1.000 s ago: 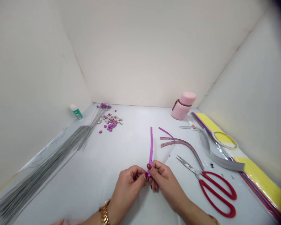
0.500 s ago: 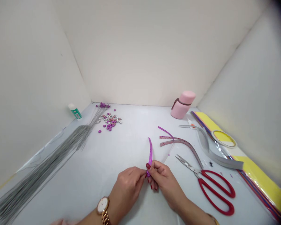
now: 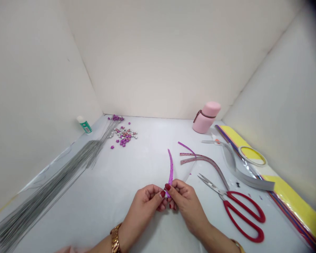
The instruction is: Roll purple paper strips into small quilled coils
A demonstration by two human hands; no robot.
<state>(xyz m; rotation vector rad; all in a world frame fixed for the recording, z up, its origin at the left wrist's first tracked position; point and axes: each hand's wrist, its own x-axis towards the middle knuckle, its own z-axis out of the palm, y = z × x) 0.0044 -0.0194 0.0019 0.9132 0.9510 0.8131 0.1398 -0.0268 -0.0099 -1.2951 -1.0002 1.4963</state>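
The purple strip (image 3: 171, 165) is sitting at the near middle of the table (image 3: 94, 211), its near end between the two hands. The right hand (image 3: 188, 205) is pinching this end, with the thumb lying over it and the other fingers curling below. The left hand (image 3: 146, 205) is keeping its fingers narrow just beside the same end, but I cannot tell if they are gripping it, because the contact is hidden. In my judgement, the strip could be creasing in a wrong place or slipping out if the right thumb is relaxing too early, since so little of it is being held. Pulling too hard could be tearing it, as it is looking thin. The long free part could also be twisting if the two hands are turning unevenly. This part is pointing away from the person, towards the far wall (image 3: 160, 77); its long axis is running nearly straight forward, bowing slightly to the right, with the tip leaning a little left.
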